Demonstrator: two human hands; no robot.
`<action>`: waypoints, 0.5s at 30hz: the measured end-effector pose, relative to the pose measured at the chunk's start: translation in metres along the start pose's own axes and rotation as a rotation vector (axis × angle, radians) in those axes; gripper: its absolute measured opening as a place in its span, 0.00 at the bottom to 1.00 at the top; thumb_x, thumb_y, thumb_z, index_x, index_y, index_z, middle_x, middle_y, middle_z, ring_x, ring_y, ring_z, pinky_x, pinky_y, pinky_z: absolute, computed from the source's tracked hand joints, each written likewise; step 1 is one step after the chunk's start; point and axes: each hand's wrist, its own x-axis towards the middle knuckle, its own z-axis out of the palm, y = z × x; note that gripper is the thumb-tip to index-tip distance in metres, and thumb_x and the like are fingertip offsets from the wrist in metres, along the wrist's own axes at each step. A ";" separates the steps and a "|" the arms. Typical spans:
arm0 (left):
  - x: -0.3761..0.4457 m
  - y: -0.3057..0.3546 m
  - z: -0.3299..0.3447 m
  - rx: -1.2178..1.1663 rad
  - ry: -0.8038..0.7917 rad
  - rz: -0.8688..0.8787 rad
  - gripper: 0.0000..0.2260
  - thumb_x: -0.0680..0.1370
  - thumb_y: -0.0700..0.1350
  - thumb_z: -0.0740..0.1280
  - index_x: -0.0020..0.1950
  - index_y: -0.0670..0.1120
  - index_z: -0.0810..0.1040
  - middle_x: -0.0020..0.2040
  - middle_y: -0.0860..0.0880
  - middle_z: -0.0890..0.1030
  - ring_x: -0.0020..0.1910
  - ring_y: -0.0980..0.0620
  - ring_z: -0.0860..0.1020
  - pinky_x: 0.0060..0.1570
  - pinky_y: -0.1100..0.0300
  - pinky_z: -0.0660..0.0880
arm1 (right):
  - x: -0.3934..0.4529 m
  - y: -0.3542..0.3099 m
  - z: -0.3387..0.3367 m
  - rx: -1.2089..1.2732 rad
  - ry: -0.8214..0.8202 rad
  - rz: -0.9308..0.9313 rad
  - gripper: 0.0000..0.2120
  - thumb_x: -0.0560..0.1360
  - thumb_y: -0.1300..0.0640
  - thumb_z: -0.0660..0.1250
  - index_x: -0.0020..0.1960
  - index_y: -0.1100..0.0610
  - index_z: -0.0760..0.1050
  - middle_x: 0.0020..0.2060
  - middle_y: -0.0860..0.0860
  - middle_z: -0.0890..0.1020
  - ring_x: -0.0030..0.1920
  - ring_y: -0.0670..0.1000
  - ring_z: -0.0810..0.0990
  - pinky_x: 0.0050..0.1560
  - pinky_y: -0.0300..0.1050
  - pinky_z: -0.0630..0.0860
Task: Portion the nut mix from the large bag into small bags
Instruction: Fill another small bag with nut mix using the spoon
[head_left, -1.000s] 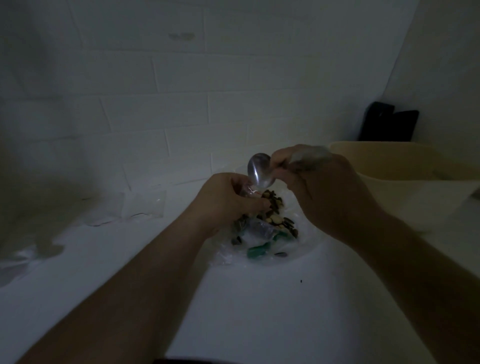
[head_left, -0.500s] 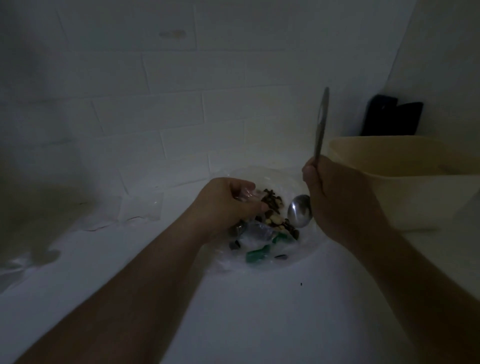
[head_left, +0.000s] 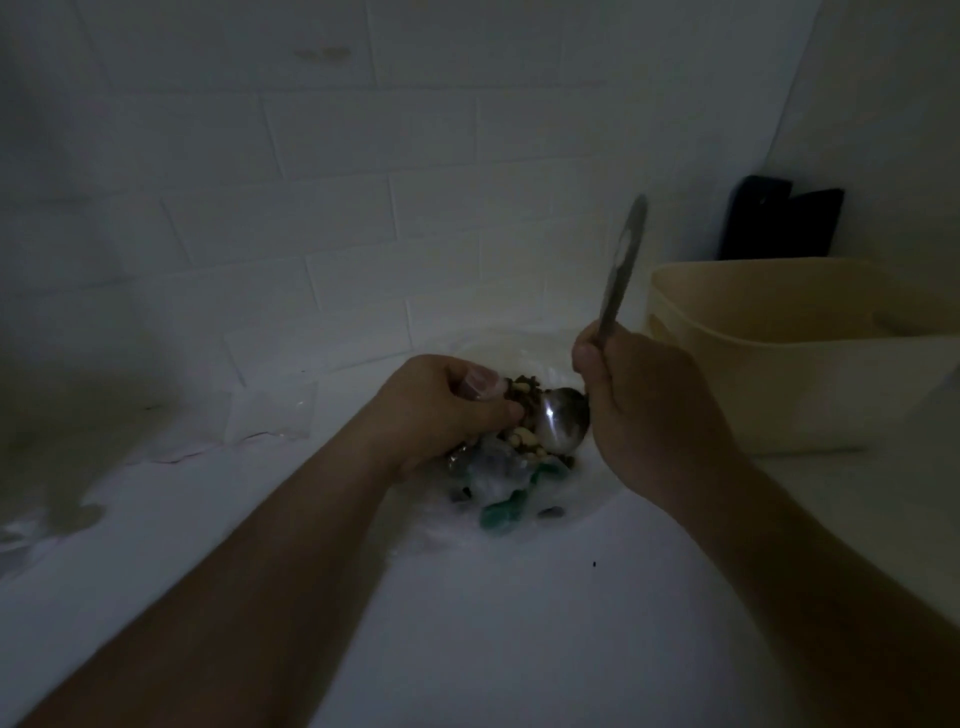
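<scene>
At the right edge of your white surface stands a beige tub; behind it, two dark flat objects lean against the tiled wall.

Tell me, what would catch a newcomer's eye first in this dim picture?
Probably the shiny metal spoon at the centre, its bowl down in the nut mix while the right hand grips its upright handle. Just left of it, the left hand pinches clear plastic at the heap of nuts. Next, the pale tub against the wall at right, with something dark behind it.
</scene>
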 end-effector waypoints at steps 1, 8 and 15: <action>-0.001 0.001 -0.003 0.038 -0.026 -0.003 0.13 0.68 0.50 0.84 0.48 0.57 0.84 0.47 0.54 0.88 0.49 0.56 0.86 0.60 0.52 0.82 | -0.001 0.000 0.000 -0.016 0.016 -0.022 0.14 0.86 0.51 0.53 0.51 0.52 0.76 0.36 0.42 0.70 0.36 0.48 0.70 0.41 0.42 0.65; -0.012 0.011 -0.007 0.341 -0.194 -0.033 0.28 0.63 0.53 0.86 0.60 0.57 0.80 0.51 0.57 0.83 0.48 0.58 0.81 0.47 0.59 0.81 | -0.006 0.002 -0.014 -0.056 0.173 -0.078 0.10 0.84 0.51 0.54 0.45 0.48 0.67 0.30 0.37 0.63 0.31 0.48 0.67 0.37 0.43 0.64; -0.011 0.004 0.001 0.455 -0.171 0.026 0.30 0.63 0.54 0.86 0.60 0.56 0.76 0.49 0.59 0.79 0.46 0.64 0.76 0.39 0.65 0.71 | -0.010 0.000 -0.011 -0.039 0.123 -0.066 0.16 0.84 0.49 0.53 0.46 0.55 0.74 0.30 0.48 0.73 0.30 0.53 0.74 0.35 0.46 0.68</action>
